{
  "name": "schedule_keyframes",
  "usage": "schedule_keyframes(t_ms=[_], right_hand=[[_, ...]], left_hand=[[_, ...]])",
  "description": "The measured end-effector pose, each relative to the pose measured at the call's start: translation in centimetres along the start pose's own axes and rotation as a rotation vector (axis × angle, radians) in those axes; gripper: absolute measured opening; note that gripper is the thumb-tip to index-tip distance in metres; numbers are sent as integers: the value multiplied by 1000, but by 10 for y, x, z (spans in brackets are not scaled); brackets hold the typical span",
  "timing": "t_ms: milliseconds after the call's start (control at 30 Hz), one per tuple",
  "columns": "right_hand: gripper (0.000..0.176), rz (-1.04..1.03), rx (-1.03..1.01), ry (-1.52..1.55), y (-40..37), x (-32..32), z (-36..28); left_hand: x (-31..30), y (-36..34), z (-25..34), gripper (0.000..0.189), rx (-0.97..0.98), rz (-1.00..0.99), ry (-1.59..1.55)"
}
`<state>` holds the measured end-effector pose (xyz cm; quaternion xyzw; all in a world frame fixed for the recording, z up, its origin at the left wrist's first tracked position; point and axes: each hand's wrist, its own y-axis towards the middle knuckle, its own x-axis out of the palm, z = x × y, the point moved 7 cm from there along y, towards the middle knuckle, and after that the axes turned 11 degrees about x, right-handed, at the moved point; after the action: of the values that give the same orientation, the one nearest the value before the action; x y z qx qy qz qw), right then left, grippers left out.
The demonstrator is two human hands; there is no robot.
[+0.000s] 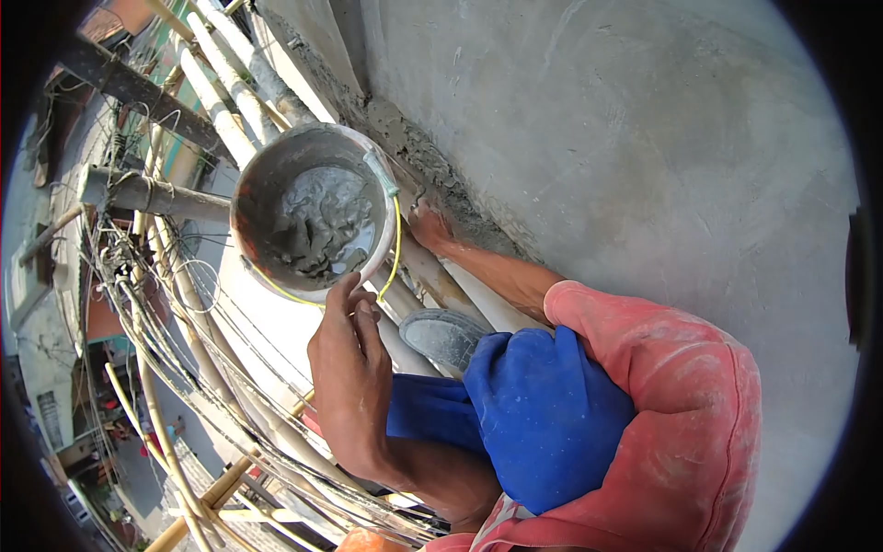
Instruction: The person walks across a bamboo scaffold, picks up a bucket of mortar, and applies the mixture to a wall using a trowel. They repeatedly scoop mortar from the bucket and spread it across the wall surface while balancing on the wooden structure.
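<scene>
Bucket: grey, round, seated on the pale scaffold poles just beside the foot of the plastered wall. It is partly filled with wet grey mortar. A yellow cord loops around its near rim.

Left hand: fingers closed narrowly, pinching the near rim of the bucket where the cord passes.

Right hand: extended from a red sleeve, pressed against rough mortar at the joint between wall and poles. Whether it grips anything cannot be told.

A grey shoe stands on the poles between both hands. Tangled cables hang at the poles' outer edge.
</scene>
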<state>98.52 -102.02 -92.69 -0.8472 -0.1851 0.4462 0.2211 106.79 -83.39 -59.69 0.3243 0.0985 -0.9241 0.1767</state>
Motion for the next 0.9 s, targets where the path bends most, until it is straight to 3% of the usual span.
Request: schedule_keyframes(t_ms=[133, 233, 733, 800, 900], right_hand=[[43, 34, 9, 55, 41, 33, 12], [46, 40, 141, 23, 53, 37, 12], [51, 133, 65, 186, -31, -10, 5], [47, 205, 9, 231, -43, -22, 5], [43, 149, -14, 140, -55, -33, 2]], left_hand=[[0, 2, 0, 25, -44, -29, -14], [-1, 0, 5, 25, -50, -18, -27], [-10, -8, -8, 26, -19, 39, 25], [-10, -7, -6, 26, -1, 35, 32], [-10, -7, -3, 26, 18, 34, 37]])
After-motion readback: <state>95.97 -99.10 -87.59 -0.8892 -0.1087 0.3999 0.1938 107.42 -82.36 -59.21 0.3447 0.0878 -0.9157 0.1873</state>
